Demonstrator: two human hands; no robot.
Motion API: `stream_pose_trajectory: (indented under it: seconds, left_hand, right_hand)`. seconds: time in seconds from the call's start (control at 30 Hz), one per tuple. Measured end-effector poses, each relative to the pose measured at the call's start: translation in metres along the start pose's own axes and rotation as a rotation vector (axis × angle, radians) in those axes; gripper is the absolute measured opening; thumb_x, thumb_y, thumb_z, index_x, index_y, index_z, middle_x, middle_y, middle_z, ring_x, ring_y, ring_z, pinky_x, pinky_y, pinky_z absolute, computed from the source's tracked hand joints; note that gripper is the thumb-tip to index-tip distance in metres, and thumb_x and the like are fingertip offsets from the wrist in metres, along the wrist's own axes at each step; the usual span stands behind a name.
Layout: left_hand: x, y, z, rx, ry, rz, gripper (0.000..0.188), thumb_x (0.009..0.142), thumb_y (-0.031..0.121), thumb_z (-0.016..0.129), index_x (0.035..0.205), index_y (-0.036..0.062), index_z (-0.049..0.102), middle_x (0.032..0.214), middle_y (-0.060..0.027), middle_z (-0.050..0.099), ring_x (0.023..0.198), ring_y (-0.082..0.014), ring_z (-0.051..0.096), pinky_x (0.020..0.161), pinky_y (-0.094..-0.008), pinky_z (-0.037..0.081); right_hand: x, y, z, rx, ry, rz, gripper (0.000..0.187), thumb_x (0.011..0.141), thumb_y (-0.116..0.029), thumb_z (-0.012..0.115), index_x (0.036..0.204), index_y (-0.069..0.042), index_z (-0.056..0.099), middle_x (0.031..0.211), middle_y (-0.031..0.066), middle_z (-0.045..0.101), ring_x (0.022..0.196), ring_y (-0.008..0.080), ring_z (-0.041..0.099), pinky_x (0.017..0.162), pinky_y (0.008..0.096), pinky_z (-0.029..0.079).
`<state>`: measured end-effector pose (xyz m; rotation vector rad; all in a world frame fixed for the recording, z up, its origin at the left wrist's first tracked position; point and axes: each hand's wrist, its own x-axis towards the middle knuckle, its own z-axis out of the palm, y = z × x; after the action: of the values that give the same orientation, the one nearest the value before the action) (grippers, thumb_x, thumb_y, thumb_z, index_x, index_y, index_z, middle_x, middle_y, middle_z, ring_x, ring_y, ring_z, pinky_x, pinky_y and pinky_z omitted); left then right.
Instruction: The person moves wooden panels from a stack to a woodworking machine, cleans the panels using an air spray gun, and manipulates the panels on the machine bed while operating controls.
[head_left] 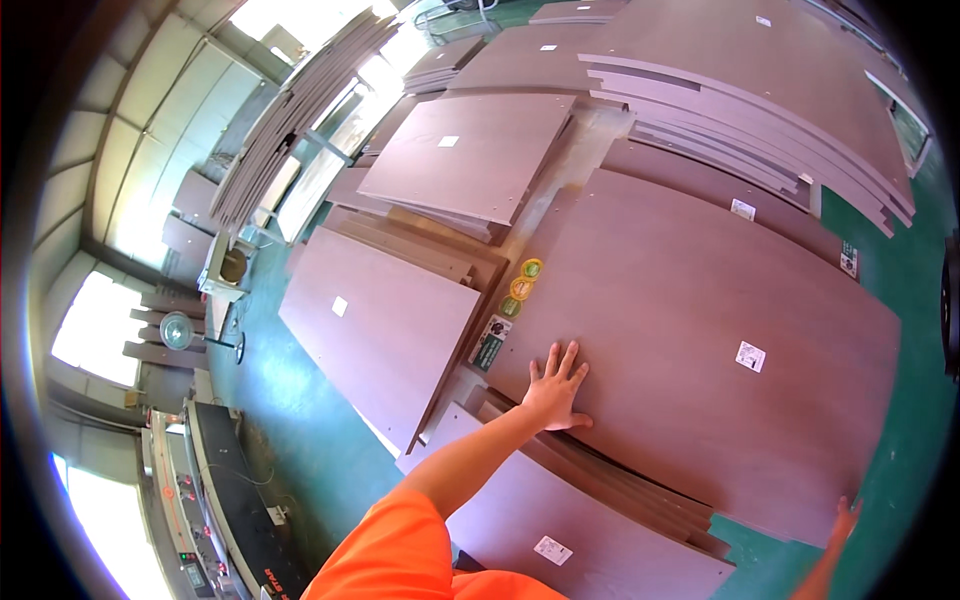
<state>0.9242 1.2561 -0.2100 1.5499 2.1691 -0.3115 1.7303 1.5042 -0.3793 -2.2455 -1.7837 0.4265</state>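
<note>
Closest to me, the orange sleeve (390,545) of my left arm crossed above a low brown panel (510,500) with a white label. Just past it lay the large brown panel (690,290) that I was touching, its near edge toward me. My left hand (556,390) was flat on it near its near left corner, fingers spread and thumb out to the side. My right hand (845,518) was at its near right corner; I could not tell whether those fingers pinched the edge or only rested there. A white label (750,357) sat on the panel's face, and three round stickers (521,288) ran in a row by its left edge. To the left, another brown panel (380,325) lay on a pile, and beyond that the green floor (330,480) showed. Farther off were a standing fan (176,330), a thick stack (740,110) of panels beyond the large panel's far edge, and tall boards (290,115) at upper left.
</note>
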Motion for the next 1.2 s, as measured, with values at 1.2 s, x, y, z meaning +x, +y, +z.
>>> stream_pose_trajectory:
  seconds: [1.2]
  left_hand:
    - [-0.001,-0.063,0.016,-0.167,0.298,-0.170,0.056,0.071,0.029,0.073,0.116,-0.0013,0.058,0.143,-0.0226,0.031,0.129,-0.0383,0.034,0.099,-0.0443,0.040]
  right_hand:
    - [-0.106,-0.120,-0.010,0.307,-0.040,0.271,0.059,0.076,-0.018,0.073,0.126,0.001,0.050,0.117,0.0173,0.059,0.102,0.0243,0.059,0.089,0.0346,0.046]
